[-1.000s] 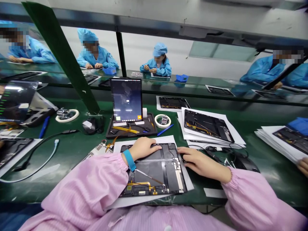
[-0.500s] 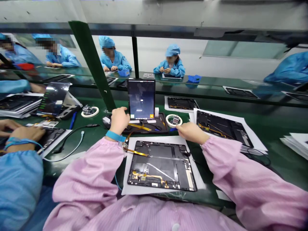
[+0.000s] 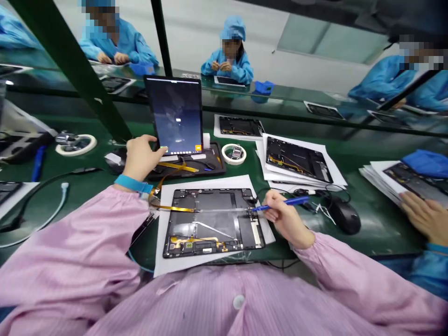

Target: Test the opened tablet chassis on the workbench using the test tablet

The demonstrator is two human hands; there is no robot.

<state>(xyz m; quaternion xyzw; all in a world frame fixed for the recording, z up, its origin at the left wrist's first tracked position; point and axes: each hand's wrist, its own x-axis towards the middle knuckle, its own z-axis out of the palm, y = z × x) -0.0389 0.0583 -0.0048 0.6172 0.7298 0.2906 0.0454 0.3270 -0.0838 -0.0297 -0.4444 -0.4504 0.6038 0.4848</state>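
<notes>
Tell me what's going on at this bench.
Someone in pink sleeves is working on an opened tablet lying on white paper. Their right hand holds a blue tool, its tip at the tablet's right side. Their left hand is at the lower left corner of an upright, lit screen; whether it grips is unclear. A gold ribbon reaches into the tablet from the left. At far right, a co-worker's hand is at another stack.

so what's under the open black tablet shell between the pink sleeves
White paper shows past the open black tablet shell at left and top; the rest beneath is covered.
</notes>
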